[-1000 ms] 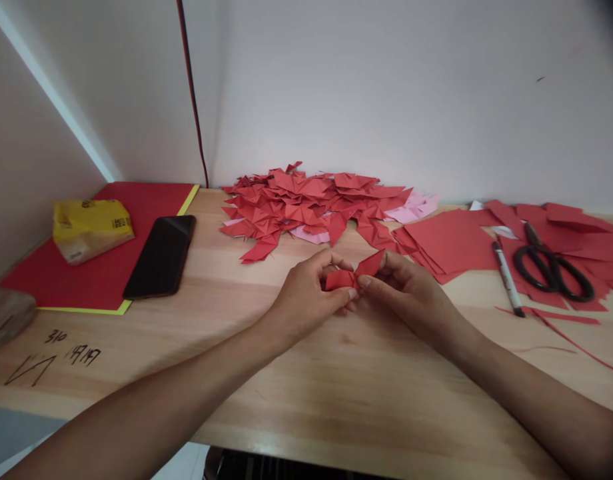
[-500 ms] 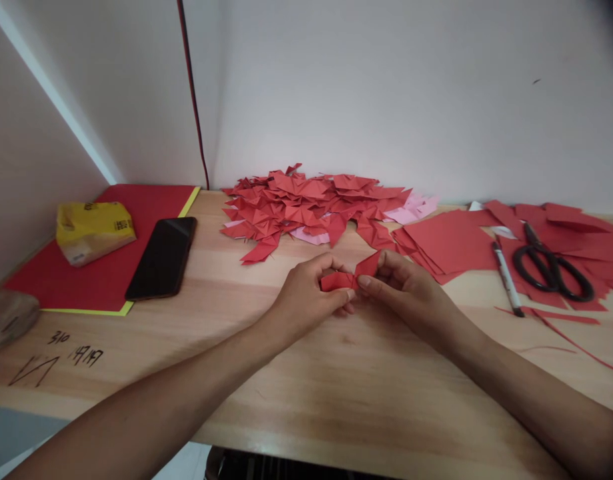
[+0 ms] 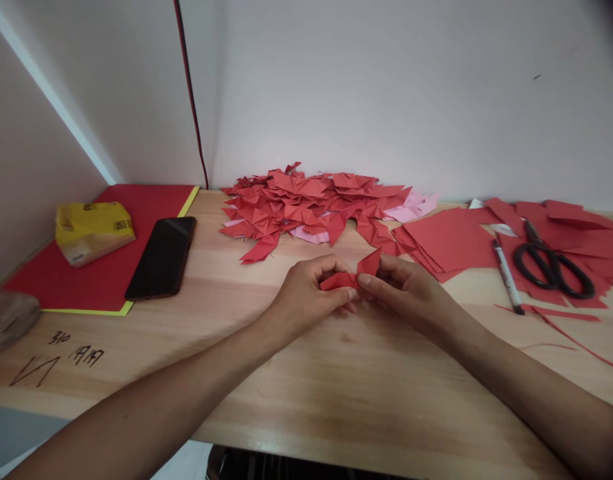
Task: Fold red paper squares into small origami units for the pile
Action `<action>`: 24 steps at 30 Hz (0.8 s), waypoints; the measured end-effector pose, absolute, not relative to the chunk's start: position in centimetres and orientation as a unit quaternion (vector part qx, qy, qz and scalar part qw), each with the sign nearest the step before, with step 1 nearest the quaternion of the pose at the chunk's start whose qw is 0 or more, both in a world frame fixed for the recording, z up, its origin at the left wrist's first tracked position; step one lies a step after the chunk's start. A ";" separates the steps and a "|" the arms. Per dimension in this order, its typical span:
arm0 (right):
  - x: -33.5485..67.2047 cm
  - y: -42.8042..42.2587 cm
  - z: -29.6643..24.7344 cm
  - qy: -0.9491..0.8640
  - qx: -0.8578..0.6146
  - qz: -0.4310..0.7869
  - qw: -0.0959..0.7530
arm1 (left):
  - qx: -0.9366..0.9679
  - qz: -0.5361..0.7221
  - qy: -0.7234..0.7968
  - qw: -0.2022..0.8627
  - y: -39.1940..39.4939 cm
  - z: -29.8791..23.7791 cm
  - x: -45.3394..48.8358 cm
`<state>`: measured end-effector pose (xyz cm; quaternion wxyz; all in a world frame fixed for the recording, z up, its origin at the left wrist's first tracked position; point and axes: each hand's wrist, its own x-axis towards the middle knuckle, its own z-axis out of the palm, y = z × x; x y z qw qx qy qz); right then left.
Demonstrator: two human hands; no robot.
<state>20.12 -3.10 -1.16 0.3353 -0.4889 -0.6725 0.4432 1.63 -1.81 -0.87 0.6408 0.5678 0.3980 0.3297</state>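
Note:
Both of my hands meet just above the middle of the wooden table. Between them is a small folded red paper piece. My left hand pinches its left part with curled fingers. My right hand pinches its right part, where one pointed flap sticks up. Behind my hands lies a big pile of folded red paper shapes, with a few pink ones at its right edge.
A stack of flat red paper squares lies right of the pile. A marker pen and black scissors rest on red scraps at the right. A black phone and yellow packet lie on a red sheet at left.
My hands have stayed in place with the red paper piece between them. My fingers have shifted slightly on it, pressing its folds closer together.

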 end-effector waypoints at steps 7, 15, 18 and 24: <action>20.1 -3.2 -1.3 -0.682 -0.477 0.443 0.335 | 0.550 0.302 0.430 0.650 -2.1 -0.7 1.6; 20.2 -3.2 -1.5 -0.663 -0.477 0.481 0.320 | 0.518 0.307 0.407 0.687 -2.2 -0.4 1.6; 20.0 -3.4 -1.1 -0.678 -0.490 0.447 0.316 | 0.526 0.300 0.401 0.687 -2.4 -0.7 1.8; 19.8 -3.7 -0.8 -0.679 -0.489 0.435 0.333 | 0.540 0.288 0.396 0.684 -2.7 -0.8 1.8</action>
